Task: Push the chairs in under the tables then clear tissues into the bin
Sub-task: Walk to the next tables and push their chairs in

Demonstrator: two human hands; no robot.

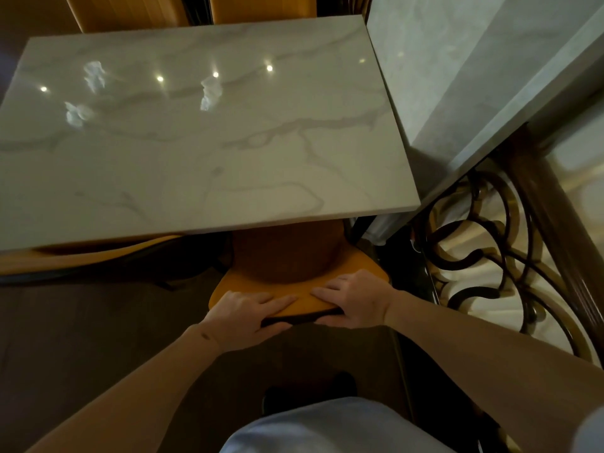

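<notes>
Both hands are gripping the chair [295,282] back's top edge, left hand [243,317] and right hand [354,299] fingers curled over it, seat lying under the table [196,142]

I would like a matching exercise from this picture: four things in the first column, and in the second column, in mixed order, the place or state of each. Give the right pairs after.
Things
1. left hand
2. right hand
3. crumpled tissues
4. second chair

Places or states
A. lying on the marble table
B. gripping the left part of the orange chair back
C. at the table's near-left edge, partly under it
D. gripping the right part of the orange chair back

Pairs: 1-B, 2-D, 3-A, 4-C
</notes>
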